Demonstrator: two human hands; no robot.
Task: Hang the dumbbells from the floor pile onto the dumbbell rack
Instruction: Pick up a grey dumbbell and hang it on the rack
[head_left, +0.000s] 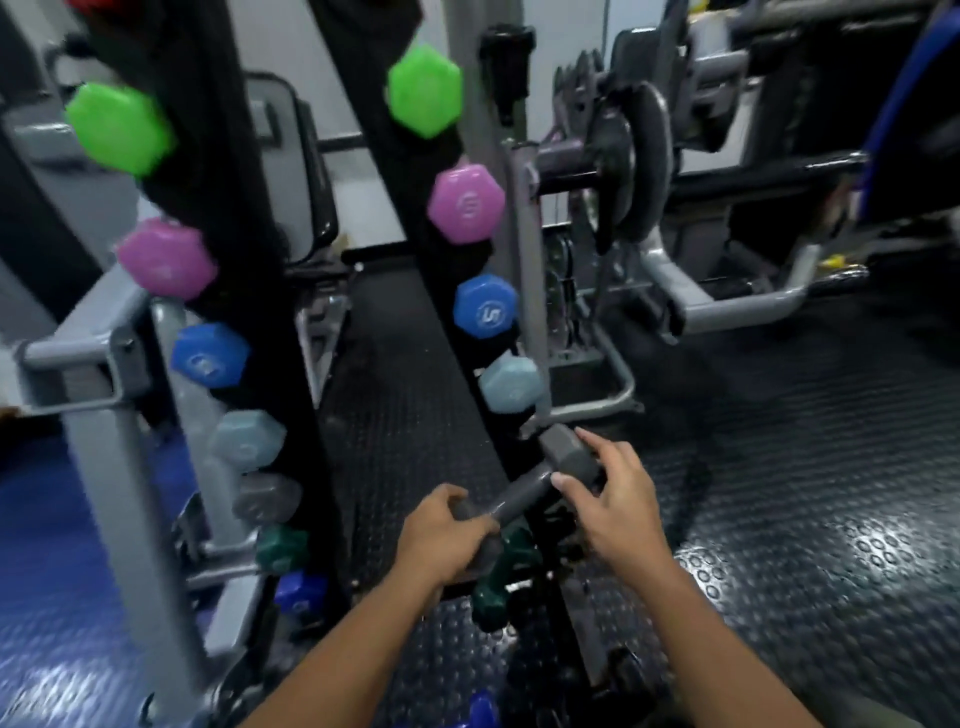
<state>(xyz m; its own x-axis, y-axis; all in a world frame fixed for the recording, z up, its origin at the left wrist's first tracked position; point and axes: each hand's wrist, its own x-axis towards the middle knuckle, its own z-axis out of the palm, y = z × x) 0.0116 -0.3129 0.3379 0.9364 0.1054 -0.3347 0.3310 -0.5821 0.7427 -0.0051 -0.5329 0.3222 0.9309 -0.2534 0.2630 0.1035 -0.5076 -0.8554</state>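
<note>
Hands met on one grey dumbbell (524, 486), held slantwise just in front of the lower part of the dumbbell rack (415, 332). The left hand (441, 535) was curled round the nearer, lower head, thumb over the top, while the right hand (613, 499) wrapped its fingers over the farther, upper head, whose hexagonal end pointed toward the rack's right upright. The bare handle showed between the two hands.

On the rack, two black uprights each carried a descending row of hexagonal heads. The right upright held, from the top down, a green head (423, 91), a pink head (466, 204), a blue head (485, 305) and a pale blue-grey head (510, 384). The left upright showed green (119, 127), pink (165, 258), blue (210, 355), pale blue-grey (248, 439), grey (266, 498), dark green (283, 546) and blue again (300, 592).

White marks were printed on the ends of the pink and blue heads on the right upright; the blue one looked like a 5, though blur kept it from being read with certainty, and the pink one could not be made out.

Below the hands, dark green dumbbells (498, 577) lay on the studded black floor mat (779, 493) near the rack's foot, and a blue dumbbell (480, 709) sat at the picture's bottom edge. A grey weight machine (623, 171) stood beyond the rack's right side.
</note>
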